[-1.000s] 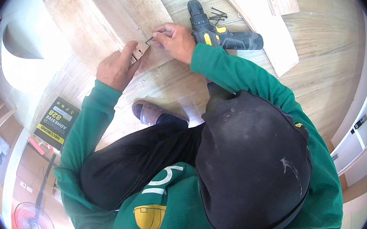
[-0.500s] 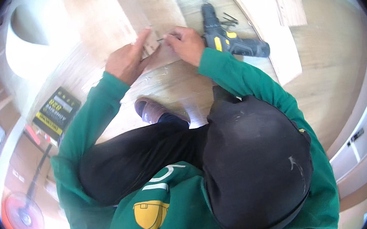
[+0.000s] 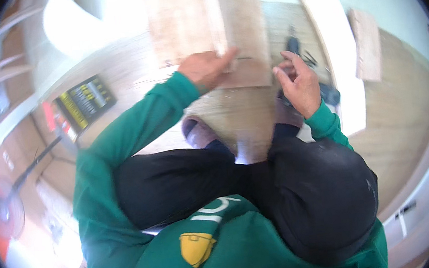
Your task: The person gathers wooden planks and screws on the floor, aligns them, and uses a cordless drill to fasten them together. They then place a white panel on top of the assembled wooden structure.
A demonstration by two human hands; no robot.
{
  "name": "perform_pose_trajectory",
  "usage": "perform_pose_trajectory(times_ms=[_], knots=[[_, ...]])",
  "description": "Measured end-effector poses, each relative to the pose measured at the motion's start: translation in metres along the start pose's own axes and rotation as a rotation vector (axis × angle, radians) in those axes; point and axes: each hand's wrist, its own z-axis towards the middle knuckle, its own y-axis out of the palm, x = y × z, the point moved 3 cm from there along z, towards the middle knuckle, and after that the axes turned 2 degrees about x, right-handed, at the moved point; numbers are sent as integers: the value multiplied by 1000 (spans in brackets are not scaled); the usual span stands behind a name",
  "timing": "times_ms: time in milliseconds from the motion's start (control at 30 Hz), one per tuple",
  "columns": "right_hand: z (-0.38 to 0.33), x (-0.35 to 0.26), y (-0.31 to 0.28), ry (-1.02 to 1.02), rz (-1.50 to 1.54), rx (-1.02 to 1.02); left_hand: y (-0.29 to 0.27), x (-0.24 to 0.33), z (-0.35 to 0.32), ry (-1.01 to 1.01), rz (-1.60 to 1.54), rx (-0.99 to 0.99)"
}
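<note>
My left hand (image 3: 203,71) grips the near end of a narrow wooden strip (image 3: 216,21), one digit stretched out to the right across it. The strip runs along a wide, pale wooden board (image 3: 245,23). A short dark, thin piece (image 3: 242,58), perhaps a screw, lies or sticks out just beyond that fingertip. Right of the board my right hand (image 3: 301,85) hovers with fingers apart and bent, holding nothing I can make out. Behind it is a cordless drill (image 3: 292,42), mostly hidden by the hand. Several dark thin pieces (image 3: 310,60), possibly screws, are beside the drill.
A long curved pale board (image 3: 340,63) stretches along the right, with a shorter wooden piece (image 3: 367,44) beyond it. To the left are a black and yellow box (image 3: 85,103), a white rounded object (image 3: 70,26) and an orange-rimmed fan (image 3: 2,206). My slippered foot (image 3: 201,131) is near the board.
My right hand has drawn away from the strip's end to the right, its fingers parting. My left hand stays on the strip. The whole view has shifted, so things appear farther right.
</note>
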Motion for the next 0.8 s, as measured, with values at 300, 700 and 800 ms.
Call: perform_pose_trajectory(times_ms=[300,700,800], knots=[[-43,28,-49,-250,-682,-257,-10,14,13,-39,49,-98],[-26,64,-53,-234,-610,-145,-78,95,8,304,-19,102],[-29,24,-48,-98,-248,-73,-18,135,27,-381,-576,-125]])
